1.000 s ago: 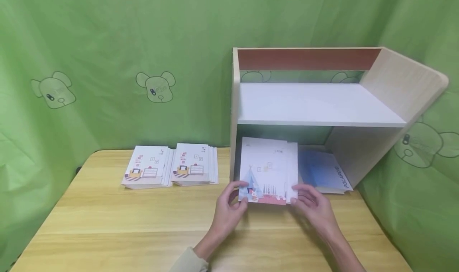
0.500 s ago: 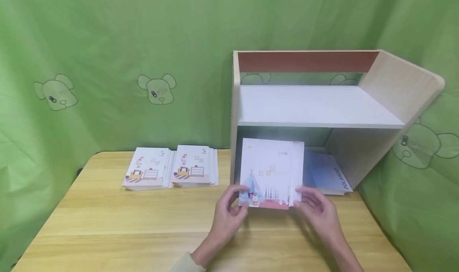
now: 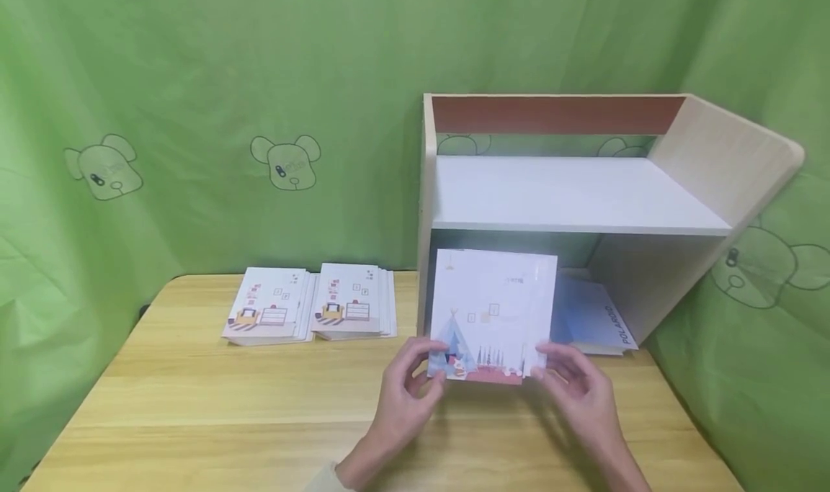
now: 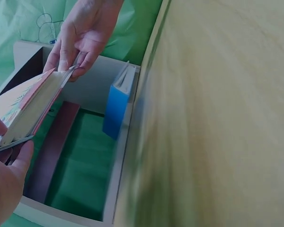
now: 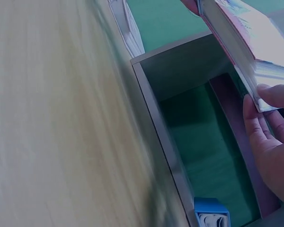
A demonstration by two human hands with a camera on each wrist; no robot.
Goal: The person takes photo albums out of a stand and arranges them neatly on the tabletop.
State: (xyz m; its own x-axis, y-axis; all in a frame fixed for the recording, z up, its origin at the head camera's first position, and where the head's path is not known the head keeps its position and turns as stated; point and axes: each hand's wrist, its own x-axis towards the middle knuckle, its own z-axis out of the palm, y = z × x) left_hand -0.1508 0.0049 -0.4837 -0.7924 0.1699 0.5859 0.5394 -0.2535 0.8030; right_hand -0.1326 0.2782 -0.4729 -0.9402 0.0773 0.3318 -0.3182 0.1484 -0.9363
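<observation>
A thick white book (image 3: 489, 297) with a blue tent and pink floor on its cover is held up before the shelf's lower compartment. My left hand (image 3: 407, 384) pinches its lower left corner, thumb in front. At the lower right corner my right hand (image 3: 580, 391) grips the edge between thumb and fingers. Both wrist views show the book's page block (image 4: 31, 111) edge-on, the cover facing up, a hand at each end. A blue book (image 3: 599, 319) lettered POLAROID is in the compartment's right side, partly hidden by the held one.
The wooden shelf unit (image 3: 426, 189) has a white upper board (image 3: 570, 189) above the hands. To its left, a left stack of white books (image 3: 266, 305) and a right stack of white books (image 3: 350, 301) lie on the wooden table (image 3: 227, 405). A green curtain (image 3: 194, 60) hangs behind.
The held book has come slightly nearer and lower, and its cover shows wider. Both hands have shifted down a little with it, spreading slightly apart. The stacks and blue book stay put.
</observation>
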